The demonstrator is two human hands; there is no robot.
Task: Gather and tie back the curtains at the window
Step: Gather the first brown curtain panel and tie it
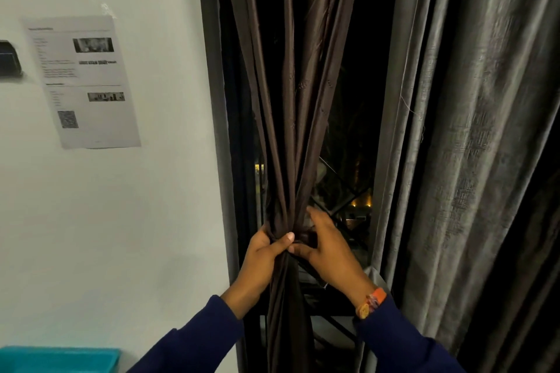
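**A:** What is closest to us?

**B:** Two arms in dark blue sleeves [403, 342] reach up from the bottom. The right wrist has an orange band [372, 302] on it.

**A:** And what are the hands doing?

**B:** The left hand [264, 254] is wrapped tight around the brown curtain [288, 136]. Its thumb lies across the front of the bunch. The right hand [328, 247] is just beside it, touching the same bunch. Its fingers curl in toward the cloth and its thumb presses on it, right next to the left thumb.

**A:** How does the curtain look?

**B:** It is dark brown, thin and a bit shiny. It is squeezed into one narrow bunch where the hands are. Above them it fans out in long folds. Below them it hangs straight down. It sits at the left side of the window [348, 100], next to the dark frame.

**A:** What else is there?

**B:** A thick gray curtain [472, 136] hangs on the right. The glass is black, with small yellow lights far away.

**A:** Any words to read?

**B:** A paper sheet [83, 82] is stuck on the white wall [121, 221]. It has small pictures and a square code, but the words are too blurry to read. A blue-green box [57, 359] is at the bottom left.
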